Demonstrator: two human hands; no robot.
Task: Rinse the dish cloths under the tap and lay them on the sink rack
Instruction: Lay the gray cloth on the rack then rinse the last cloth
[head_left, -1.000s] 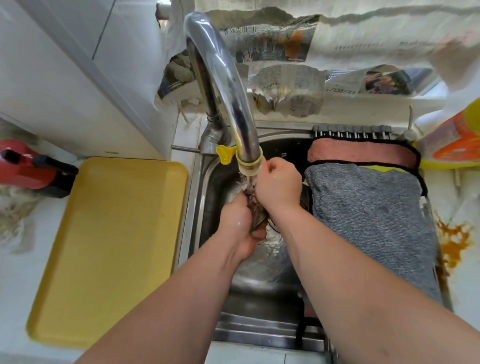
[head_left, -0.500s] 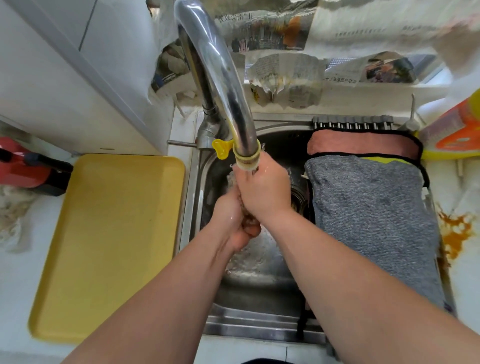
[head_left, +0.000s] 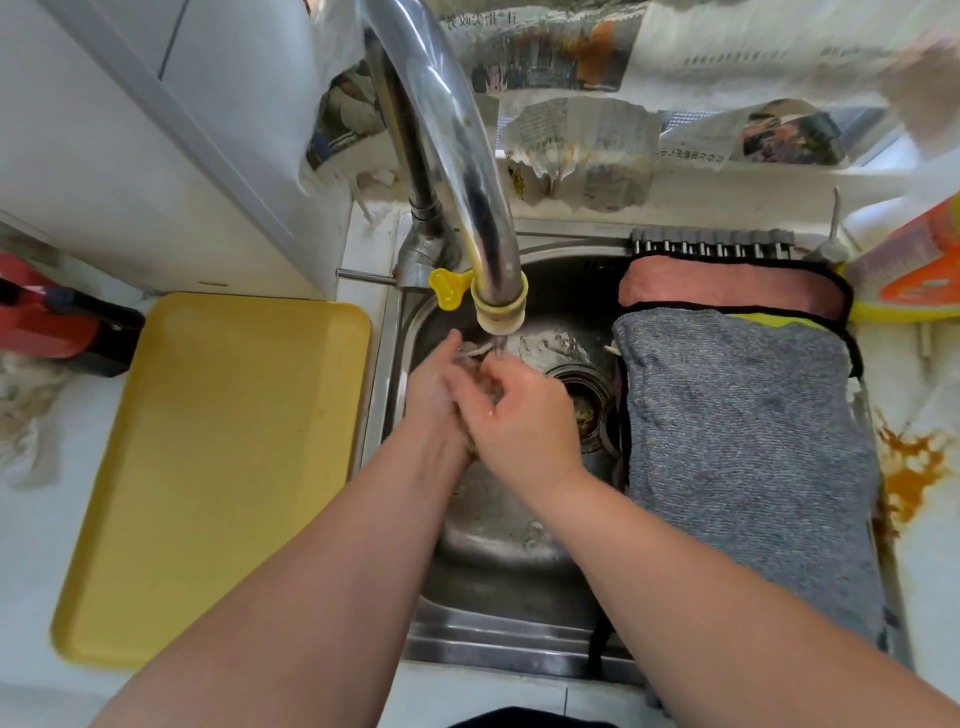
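1. The cloth (head_left: 474, 353) is bunched between both hands directly under the tap (head_left: 467, 171) outlet, in the running water. Only a pale edge shows, and the rest is hidden by the hands.
2. Left hand (head_left: 434, 384): the grip is flat, with fingers fairly straight and pointing toward the tap, pressed against the wad from the left.
3. Right hand (head_left: 514, 410): the grip is curled, with fingers and thumb closed over the wad from the right and above.
4. Long axis: none can be read, as the cloth is crumpled. Judgement: it must be opened out before laying.
5. Governing relation: the rack (head_left: 711, 241) lies right of the tap, across the sink (head_left: 493, 644). The right hand is the nearer, so the carry would go rightward from the grip.
6. Rack load: a grey cloth (head_left: 748, 441) covers most of it, and a pink cloth (head_left: 727, 286) lies beyond that. Bare bars show only at the far end. Judgement: free space is tight and overlap is likely.
7. Stage, as judged: rinsing is in hand and laying is not yet done.
8. Left of the tap, a yellow tray (head_left: 218, 467) sits on the table (head_left: 31, 545).
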